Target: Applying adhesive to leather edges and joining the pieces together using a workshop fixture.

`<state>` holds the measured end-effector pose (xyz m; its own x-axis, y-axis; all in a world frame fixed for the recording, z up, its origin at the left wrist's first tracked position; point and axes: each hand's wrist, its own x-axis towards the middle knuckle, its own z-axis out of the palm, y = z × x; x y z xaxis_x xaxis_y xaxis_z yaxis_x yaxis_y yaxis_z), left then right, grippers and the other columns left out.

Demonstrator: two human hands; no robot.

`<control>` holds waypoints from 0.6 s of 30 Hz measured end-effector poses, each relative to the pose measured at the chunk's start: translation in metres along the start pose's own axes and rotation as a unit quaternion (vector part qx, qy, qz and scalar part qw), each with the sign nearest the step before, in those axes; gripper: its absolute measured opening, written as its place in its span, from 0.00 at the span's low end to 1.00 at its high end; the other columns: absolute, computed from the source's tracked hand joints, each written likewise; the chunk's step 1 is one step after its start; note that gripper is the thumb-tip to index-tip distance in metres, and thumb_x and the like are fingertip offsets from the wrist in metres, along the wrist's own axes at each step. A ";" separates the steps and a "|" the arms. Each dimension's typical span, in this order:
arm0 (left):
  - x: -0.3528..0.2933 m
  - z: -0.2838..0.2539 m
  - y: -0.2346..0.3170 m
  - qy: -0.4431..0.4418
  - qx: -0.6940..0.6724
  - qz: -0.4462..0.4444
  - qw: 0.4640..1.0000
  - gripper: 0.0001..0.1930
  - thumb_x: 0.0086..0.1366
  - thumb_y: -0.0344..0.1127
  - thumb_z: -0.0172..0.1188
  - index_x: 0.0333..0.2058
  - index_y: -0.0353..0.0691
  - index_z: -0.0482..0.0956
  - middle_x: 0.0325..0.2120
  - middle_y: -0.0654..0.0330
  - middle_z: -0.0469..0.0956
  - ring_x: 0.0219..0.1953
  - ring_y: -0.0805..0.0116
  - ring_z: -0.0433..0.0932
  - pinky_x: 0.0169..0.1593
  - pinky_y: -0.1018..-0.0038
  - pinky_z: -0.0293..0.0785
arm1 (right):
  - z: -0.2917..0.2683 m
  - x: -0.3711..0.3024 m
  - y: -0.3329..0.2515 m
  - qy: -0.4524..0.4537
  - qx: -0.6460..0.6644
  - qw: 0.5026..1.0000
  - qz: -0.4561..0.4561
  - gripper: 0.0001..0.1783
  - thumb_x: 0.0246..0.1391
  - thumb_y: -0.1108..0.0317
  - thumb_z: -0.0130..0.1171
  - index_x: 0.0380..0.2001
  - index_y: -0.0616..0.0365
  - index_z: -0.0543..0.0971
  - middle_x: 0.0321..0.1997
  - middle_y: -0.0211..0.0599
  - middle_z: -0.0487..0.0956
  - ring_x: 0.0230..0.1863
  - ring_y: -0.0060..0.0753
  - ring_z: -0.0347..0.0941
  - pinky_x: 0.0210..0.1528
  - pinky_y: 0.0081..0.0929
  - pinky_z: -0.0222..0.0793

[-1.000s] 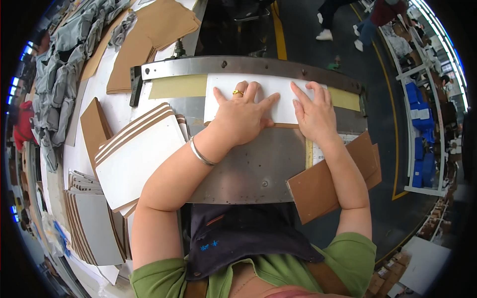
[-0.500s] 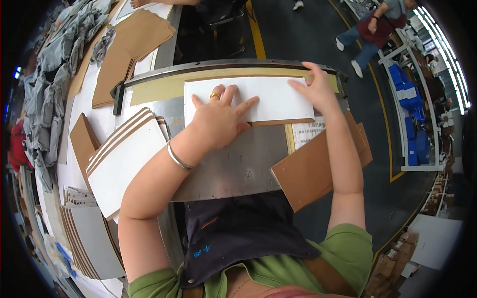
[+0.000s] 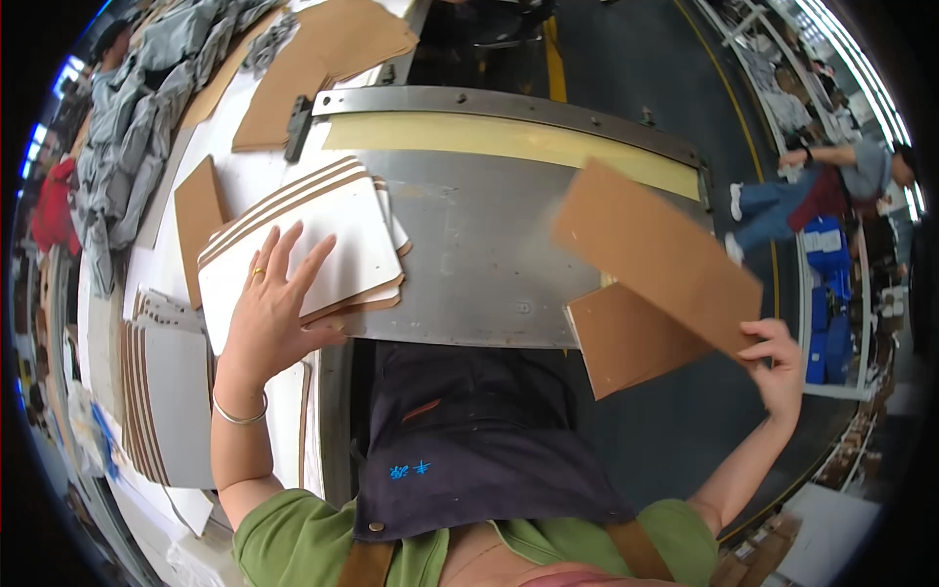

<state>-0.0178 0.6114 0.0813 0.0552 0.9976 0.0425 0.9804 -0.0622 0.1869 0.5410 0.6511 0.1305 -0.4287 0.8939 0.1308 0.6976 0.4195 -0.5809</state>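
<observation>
At the right, my right hand (image 3: pixel 778 364) grips the near end of a brown rectangular board (image 3: pixel 657 256), held tilted above other brown boards (image 3: pixel 634 338) at the right side of the metal machine bed (image 3: pixel 469 254). On the left, my left hand (image 3: pixel 272 313) has its fingers spread over a fanned stack of white-faced boards with brown undersides (image 3: pixel 333 245). It seems to rest on the top board. A metal bar (image 3: pixel 528 108) runs across the far edge of the bed, with a pale yellow strip (image 3: pixel 509 142) in front of it.
More white-and-brown boards (image 3: pixel 176 401) stand in a stack at the left. Brown card sheets (image 3: pixel 323 59) and grey cloth pieces (image 3: pixel 137 137) lie on the far-left table. Beyond the aisle are blue bins (image 3: pixel 827 264) on a rack and a person (image 3: pixel 831 186).
My right hand has taken the white-faced board off the machine bed to the right, its brown side now showing. My left hand has moved from that board to the stack at left.
</observation>
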 end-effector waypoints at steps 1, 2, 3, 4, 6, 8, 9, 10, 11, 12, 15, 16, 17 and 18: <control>-0.010 0.005 -0.012 -0.019 0.010 -0.015 1.000 0.49 0.36 0.36 0.78 0.62 0.57 0.67 0.64 0.55 0.61 0.67 0.48 0.59 0.65 0.58 0.63 | 0.009 0.000 -0.004 -0.009 0.003 1.000 -0.006 0.17 0.37 0.83 0.62 0.34 0.56 0.80 0.43 0.41 0.81 0.47 0.45 0.74 0.51 0.35 0.68; -0.019 0.007 -0.020 -0.038 0.020 -0.030 0.999 0.49 0.36 0.34 0.78 0.62 0.57 0.67 0.65 0.56 0.61 0.67 0.48 0.60 0.65 0.59 0.64 | 0.018 0.002 -0.007 -0.017 -0.085 0.994 0.059 0.18 0.38 0.84 0.57 0.36 0.57 0.80 0.46 0.42 0.80 0.50 0.47 0.73 0.53 0.36 0.68; -0.025 0.009 -0.025 -0.015 0.017 -0.035 0.999 0.47 0.39 0.31 0.76 0.61 0.57 0.68 0.63 0.58 0.64 0.66 0.50 0.62 0.64 0.61 0.66 | 0.027 0.006 -0.012 -0.025 -0.173 0.977 0.122 0.21 0.39 0.86 0.52 0.38 0.58 0.80 0.50 0.44 0.79 0.53 0.49 0.72 0.55 0.36 0.67; -0.027 0.011 -0.029 -0.018 0.018 -0.042 0.999 0.47 0.39 0.31 0.76 0.61 0.57 0.68 0.63 0.58 0.64 0.66 0.50 0.62 0.64 0.61 0.66 | 0.034 0.018 -0.023 -0.031 -0.170 0.978 0.118 0.21 0.39 0.86 0.52 0.38 0.58 0.80 0.50 0.44 0.79 0.53 0.49 0.72 0.55 0.36 0.67; -0.030 0.015 -0.037 0.008 0.019 0.005 1.000 0.48 0.36 0.30 0.76 0.61 0.56 0.69 0.62 0.58 0.66 0.65 0.52 0.63 0.64 0.60 0.67 | 0.055 0.067 -0.053 -0.028 -0.171 0.985 0.016 0.25 0.37 0.87 0.44 0.39 0.58 0.80 0.54 0.45 0.76 0.56 0.51 0.70 0.57 0.37 0.66; -0.032 0.012 -0.033 0.000 -0.005 -0.015 1.000 0.41 0.41 0.24 0.71 0.59 0.53 0.71 0.62 0.58 0.67 0.65 0.53 0.64 0.64 0.61 0.67 | 0.089 0.108 -0.089 -0.076 -0.115 0.989 -0.045 0.26 0.36 0.86 0.42 0.39 0.58 0.80 0.51 0.45 0.78 0.54 0.51 0.71 0.57 0.37 0.67; -0.034 0.011 -0.036 -0.006 -0.013 -0.005 1.000 0.39 0.43 0.21 0.67 0.58 0.51 0.72 0.62 0.58 0.67 0.65 0.53 0.64 0.64 0.61 0.67 | 0.102 0.116 -0.091 -0.146 -0.099 0.984 -0.029 0.20 0.42 0.83 0.46 0.38 0.58 0.80 0.46 0.43 0.80 0.49 0.50 0.74 0.54 0.38 0.69; -0.034 0.010 -0.039 -0.011 -0.020 0.010 1.000 0.37 0.45 0.19 0.64 0.57 0.50 0.73 0.62 0.57 0.67 0.65 0.53 0.64 0.64 0.61 0.67 | 0.106 0.123 -0.093 -0.146 -0.097 0.984 -0.032 0.20 0.42 0.83 0.46 0.38 0.58 0.80 0.46 0.43 0.80 0.49 0.50 0.74 0.54 0.38 0.69; -0.036 0.010 -0.042 -0.002 -0.024 0.025 0.999 0.35 0.45 0.17 0.60 0.56 0.48 0.73 0.61 0.56 0.68 0.65 0.52 0.64 0.63 0.62 0.68 | 0.110 0.130 -0.096 -0.185 -0.131 0.974 0.007 0.17 0.45 0.81 0.49 0.38 0.59 0.80 0.45 0.44 0.80 0.49 0.50 0.74 0.54 0.36 0.69; -0.035 0.008 -0.044 -0.001 -0.022 0.024 0.999 0.35 0.45 0.17 0.60 0.56 0.48 0.73 0.61 0.56 0.68 0.65 0.52 0.64 0.63 0.62 0.68 | 0.113 0.139 -0.098 -0.223 -0.166 0.960 0.046 0.14 0.48 0.79 0.51 0.38 0.60 0.80 0.44 0.45 0.81 0.49 0.49 0.75 0.53 0.35 0.69; -0.035 0.008 -0.040 0.035 -0.033 0.041 0.998 0.31 0.49 0.31 0.69 0.55 0.48 0.73 0.57 0.55 0.71 0.61 0.49 0.68 0.61 0.59 0.67 | 0.135 0.166 -0.092 -0.104 -0.112 0.982 -0.110 0.11 0.53 0.72 0.55 0.40 0.57 0.80 0.40 0.41 0.81 0.47 0.48 0.75 0.51 0.37 0.70; -0.036 0.010 -0.041 0.033 -0.034 0.044 0.998 0.31 0.49 0.31 0.69 0.55 0.48 0.73 0.57 0.55 0.71 0.61 0.49 0.68 0.61 0.59 0.67 | 0.143 0.180 -0.084 -0.063 -0.114 0.986 -0.104 0.11 0.54 0.71 0.55 0.41 0.57 0.80 0.40 0.41 0.81 0.47 0.49 0.75 0.52 0.38 0.70; -0.033 0.014 -0.041 0.053 -0.027 0.037 0.998 0.31 0.49 0.32 0.70 0.55 0.49 0.74 0.58 0.55 0.71 0.61 0.50 0.68 0.61 0.60 0.68 | 0.148 0.195 -0.070 -0.017 -0.120 0.988 -0.095 0.12 0.55 0.69 0.55 0.42 0.57 0.80 0.40 0.41 0.81 0.47 0.51 0.75 0.52 0.39 0.69; -0.029 0.019 -0.041 0.073 -0.020 0.031 0.997 0.31 0.49 0.34 0.71 0.55 0.50 0.74 0.59 0.55 0.71 0.61 0.50 0.68 0.61 0.60 0.68 | 0.155 0.210 -0.042 0.051 -0.175 0.977 -0.108 0.11 0.57 0.67 0.56 0.41 0.58 0.80 0.37 0.39 0.81 0.44 0.46 0.76 0.49 0.36 0.70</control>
<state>-0.0562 0.5860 0.0536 0.0843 0.9769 0.1965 0.9676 -0.1274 0.2182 0.3326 0.7967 0.0582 -0.5408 0.7818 0.3104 0.7583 0.6128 -0.2225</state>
